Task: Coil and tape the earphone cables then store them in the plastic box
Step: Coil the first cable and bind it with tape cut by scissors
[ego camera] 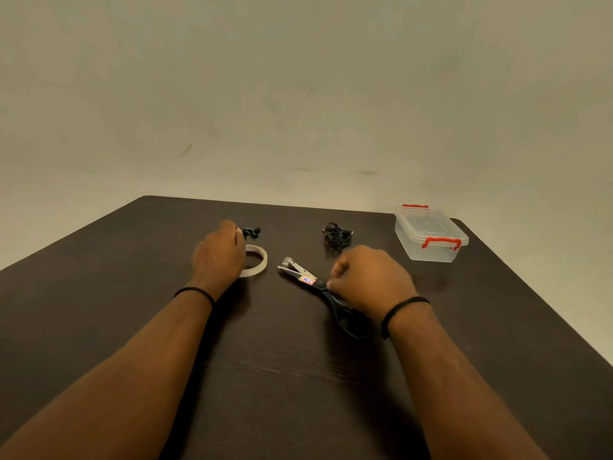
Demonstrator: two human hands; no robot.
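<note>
Earphones: small black bundle (251, 232) pinched by left hand (219, 255), beyond tape roll (257, 260); second tangle (337, 235) loose near lidded, red-clasped plastic box (429, 234).
Right hand (368, 282): curled over scissors (323, 292); grip unclear.
Scissors sticker: unreadable.

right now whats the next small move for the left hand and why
Probably lift the small earphone bundle towards the body to start coiling. The left hand pinches at its edge, beyond the tape roll, while the right hand rests at the scissors. The other cable pile lies untouched, and the plastic box looks closed.
</note>
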